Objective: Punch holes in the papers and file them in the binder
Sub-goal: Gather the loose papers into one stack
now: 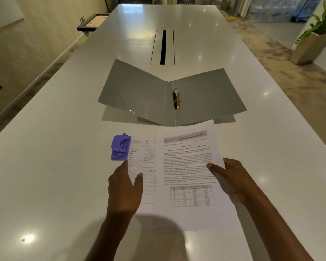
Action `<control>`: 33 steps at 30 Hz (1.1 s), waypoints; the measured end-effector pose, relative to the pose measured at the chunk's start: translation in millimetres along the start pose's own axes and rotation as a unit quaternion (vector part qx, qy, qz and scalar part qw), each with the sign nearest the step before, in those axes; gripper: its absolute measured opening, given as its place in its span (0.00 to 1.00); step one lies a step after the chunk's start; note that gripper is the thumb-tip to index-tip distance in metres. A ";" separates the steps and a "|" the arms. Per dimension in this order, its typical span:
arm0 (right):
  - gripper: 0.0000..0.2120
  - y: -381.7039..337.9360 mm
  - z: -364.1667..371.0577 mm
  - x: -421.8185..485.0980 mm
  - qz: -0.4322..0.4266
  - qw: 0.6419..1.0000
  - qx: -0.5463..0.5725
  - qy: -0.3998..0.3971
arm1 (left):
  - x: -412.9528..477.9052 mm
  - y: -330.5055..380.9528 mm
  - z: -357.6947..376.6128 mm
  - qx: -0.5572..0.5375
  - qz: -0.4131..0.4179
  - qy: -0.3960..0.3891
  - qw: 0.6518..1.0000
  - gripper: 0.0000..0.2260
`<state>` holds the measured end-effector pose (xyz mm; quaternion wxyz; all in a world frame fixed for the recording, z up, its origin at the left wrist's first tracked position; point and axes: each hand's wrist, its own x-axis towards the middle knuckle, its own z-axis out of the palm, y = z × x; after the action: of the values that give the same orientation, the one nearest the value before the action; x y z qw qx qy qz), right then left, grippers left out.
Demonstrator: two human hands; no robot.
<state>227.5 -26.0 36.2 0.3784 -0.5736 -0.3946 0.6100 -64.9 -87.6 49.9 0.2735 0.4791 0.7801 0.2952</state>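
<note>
Plainly the purple hole punch (120, 147) sat at the form sheet's (147, 161) left edge, just ahead of the flat-pressing left hand (123, 191), while the right hand (231, 182) pinched the printed sheet's (188, 166) right edge.

Left hand (125, 187) flat, right hand (231, 182) in thumb-pinch on paper (186, 162)

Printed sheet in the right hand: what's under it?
A handwritten form lies under the left edge of the printed sheet; only the form's left strip shows, by the purple punch. Everything else beneath is covered.
</note>
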 end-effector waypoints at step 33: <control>0.10 7.1 55.2 -16.4 -0.033 0.998 -0.044 0.017 | 30.7 12.2 11.8 -0.200 -0.059 -0.100 0.973 0.07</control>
<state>173.2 -46.5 37.9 0.3794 -0.5867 -0.4335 0.5691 -61.4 -52.9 46.4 0.4573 0.3947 0.7011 0.3789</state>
